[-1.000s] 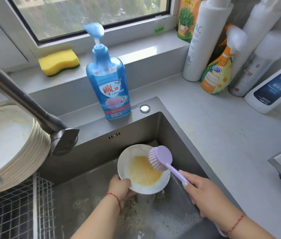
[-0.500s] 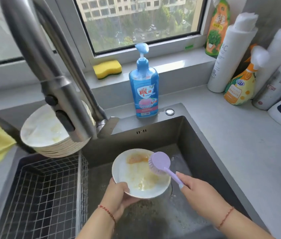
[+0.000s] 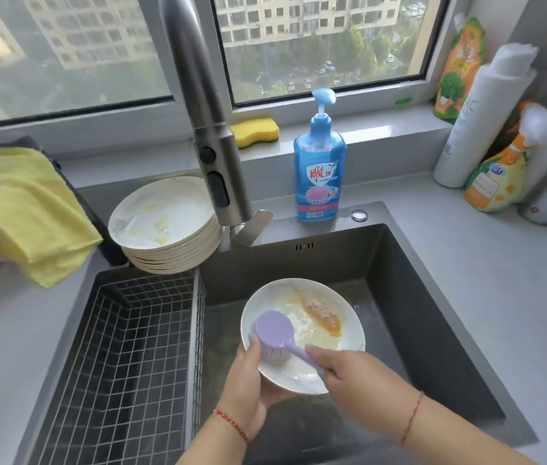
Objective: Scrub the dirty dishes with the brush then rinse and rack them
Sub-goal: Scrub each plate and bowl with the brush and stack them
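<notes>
A: Plate (image 3: 315,317), then. How was it held?

B: The left hand (image 3: 248,391) cupped it from beneath at the near-left rim, thumb curled over the edge, so it sat tilted above the sink (image 3: 433,330) basin. The right hand (image 3: 359,377) had its fingers closed round the handle of the purple brush (image 3: 273,333), whose head pressed on the plate's near-left side.

A: And the mess?

B: An orange smear lay on the far side, apart from the bristles. I judged the plate stiff, breakable, and slick with grease, so a grip at the rim with fingers underneath seemed safest.

A: What stood around it?

B: The faucet (image 3: 205,129) hung behind and above the plate with no water visibly running. A stack of dirty plates (image 3: 164,223) sat at the back edge, just beside the faucet. The wire rack (image 3: 124,357) filled the left basin. The soap bottle (image 3: 319,169) stood behind the sink, with a sponge (image 3: 255,131) on the sill and a yellow cloth (image 3: 27,209) off left.

A: Any obstacle?

B: Only the faucet head, perhaps, when lifting the plate to rinse.
</notes>
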